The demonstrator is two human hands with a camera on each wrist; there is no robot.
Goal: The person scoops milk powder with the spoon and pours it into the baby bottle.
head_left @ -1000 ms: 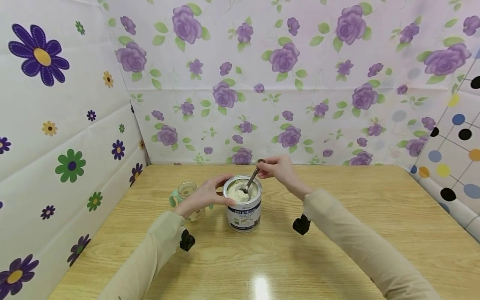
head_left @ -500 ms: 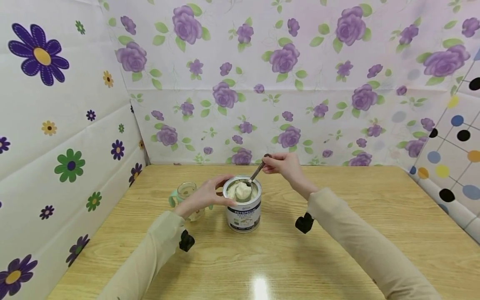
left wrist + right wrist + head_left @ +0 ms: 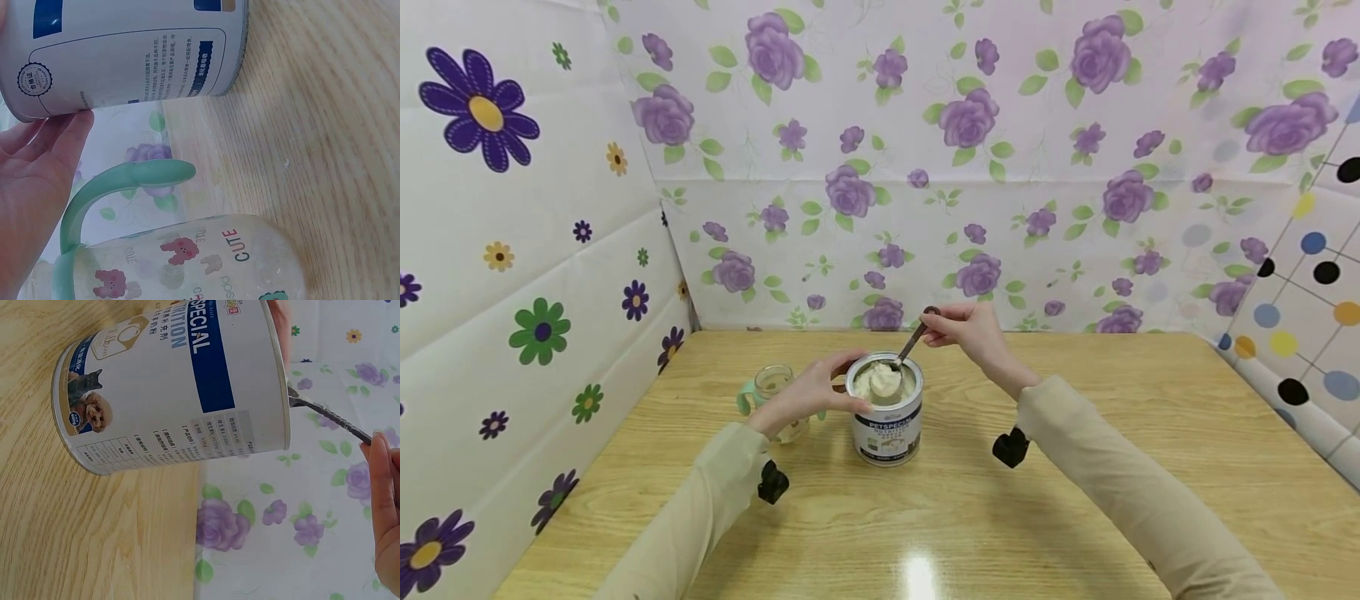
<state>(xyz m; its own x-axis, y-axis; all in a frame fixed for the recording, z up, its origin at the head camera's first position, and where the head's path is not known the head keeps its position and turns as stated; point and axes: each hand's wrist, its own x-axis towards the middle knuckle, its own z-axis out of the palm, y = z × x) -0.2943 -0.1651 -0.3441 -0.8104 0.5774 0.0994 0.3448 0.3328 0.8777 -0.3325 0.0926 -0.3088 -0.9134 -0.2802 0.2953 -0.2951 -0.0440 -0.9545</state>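
1. Nearest, two pale sleeves (image 3: 692, 517) reach in over the wooden table (image 3: 865, 533), a bright patch of light shining on its front part. A small black block (image 3: 772, 482) hangs under each cuff.
2. The tin (image 3: 887, 437) stands upright on the table, a little left of its middle, mouth up, its blue band turned to the front (a cat and a dog are printed low on the label in the right wrist view).
3. The left hand (image 3: 816, 387) grips the tin near its rim from the left, thumb at the front and fingers round the far side, spread as wide as the tin needs.
4. Left of the tin and apart from it, a clear bottle (image 3: 775, 381) with mint handles stands upright, partly hidden by the left wrist; "CUTE" shows on its side.
5. Pale powder (image 3: 863, 388) lies inside the tin, with more heaped on the bowl of the spoon (image 3: 914, 338), which slants up to the right out of the mouth.
6. The right hand (image 3: 973, 335) pinches the spoon's upper end, thumb and fingers close together.
7. Behind the table hangs a cloth (image 3: 1045, 250) with purple roses.
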